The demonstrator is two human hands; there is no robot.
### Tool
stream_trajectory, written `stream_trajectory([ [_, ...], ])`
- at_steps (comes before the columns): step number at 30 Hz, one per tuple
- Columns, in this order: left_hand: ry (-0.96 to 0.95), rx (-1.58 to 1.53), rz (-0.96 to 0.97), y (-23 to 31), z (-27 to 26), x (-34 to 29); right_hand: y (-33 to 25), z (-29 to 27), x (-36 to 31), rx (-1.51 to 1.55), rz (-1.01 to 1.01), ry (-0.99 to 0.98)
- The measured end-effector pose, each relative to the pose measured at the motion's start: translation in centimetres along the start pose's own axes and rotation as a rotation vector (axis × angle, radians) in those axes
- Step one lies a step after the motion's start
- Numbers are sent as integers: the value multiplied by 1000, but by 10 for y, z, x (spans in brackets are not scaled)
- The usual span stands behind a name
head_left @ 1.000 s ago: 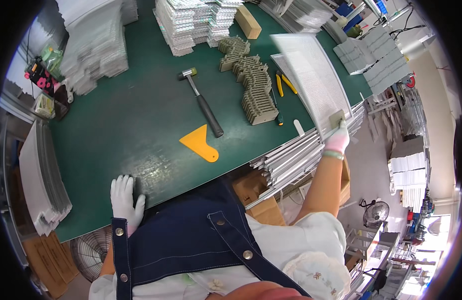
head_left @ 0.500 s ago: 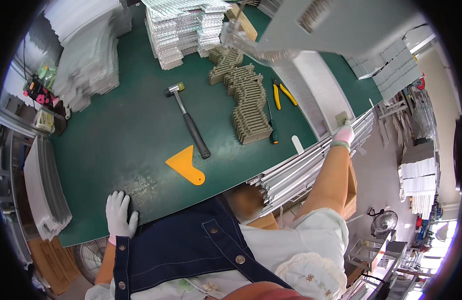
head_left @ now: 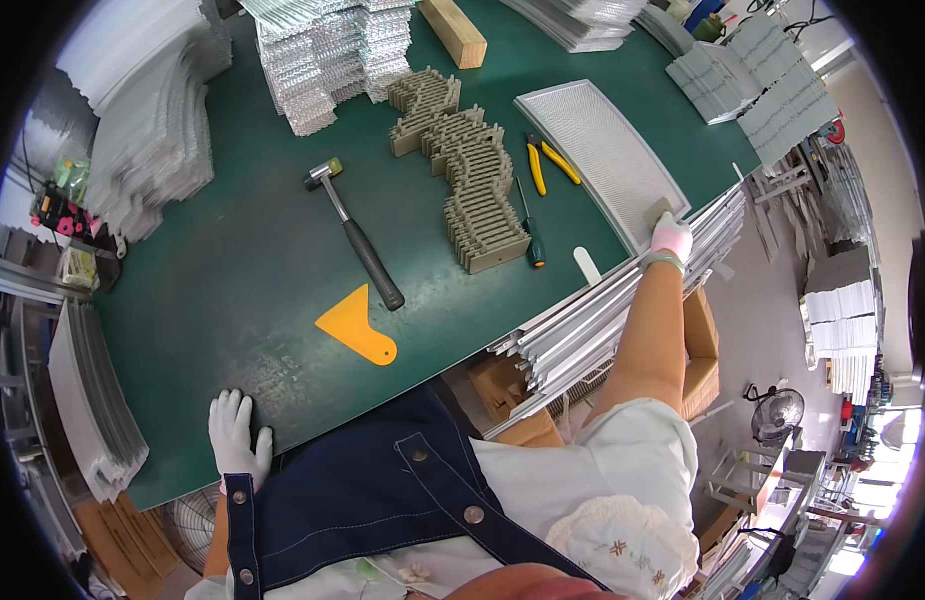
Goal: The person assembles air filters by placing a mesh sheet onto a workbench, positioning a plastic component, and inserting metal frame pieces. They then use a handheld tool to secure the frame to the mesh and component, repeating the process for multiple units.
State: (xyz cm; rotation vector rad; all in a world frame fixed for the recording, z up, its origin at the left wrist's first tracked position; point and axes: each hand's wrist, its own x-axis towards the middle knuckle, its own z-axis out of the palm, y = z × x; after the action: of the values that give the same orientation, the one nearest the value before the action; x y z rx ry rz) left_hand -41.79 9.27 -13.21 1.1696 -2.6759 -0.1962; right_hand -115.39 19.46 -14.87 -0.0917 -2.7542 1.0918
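Observation:
My left hand point(head_left: 239, 436), in a white glove, lies flat with fingers stretched on the near left edge of the green table. Out to the right, my right hand point(head_left: 671, 238), also gloved, is closed on a small grey-tan flat piece point(head_left: 659, 211) at the near end of a framed mesh panel point(head_left: 608, 150). The panel lies flat on the table, slanting away from me. Between the hands lie a yellow plastic scraper point(head_left: 361, 328) and a hammer point(head_left: 368, 260) with a black grip. Yellow-handled pliers point(head_left: 551, 165) and a screwdriver point(head_left: 533, 235) lie left of the panel.
Ridged tan pieces point(head_left: 483, 200) stand in a winding row mid-table. Stacks of silvery panels point(head_left: 328, 65), a wooden block point(head_left: 455, 35) and white sheets point(head_left: 148, 150) stand farther back. Metal strips point(head_left: 583, 345) lie along the near right edge, above cardboard boxes point(head_left: 698, 350).
A large grey object that covered part of the upper right is gone, so the whole mesh panel shows. The view has shifted slightly. Both hands keep about the same places on the table.

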Motion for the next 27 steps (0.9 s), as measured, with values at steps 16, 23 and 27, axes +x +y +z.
stream_trajectory([
  [16,66,-24,11,-4,1,-2,4,14,-32,339,26,85],
  [23,158,80,-50,-13,-69,10,-19,-14,-59,345,303,162],
  [27,536,433,-557,-202,-136,-72,-30,-47,-122,447,-351,340],
])
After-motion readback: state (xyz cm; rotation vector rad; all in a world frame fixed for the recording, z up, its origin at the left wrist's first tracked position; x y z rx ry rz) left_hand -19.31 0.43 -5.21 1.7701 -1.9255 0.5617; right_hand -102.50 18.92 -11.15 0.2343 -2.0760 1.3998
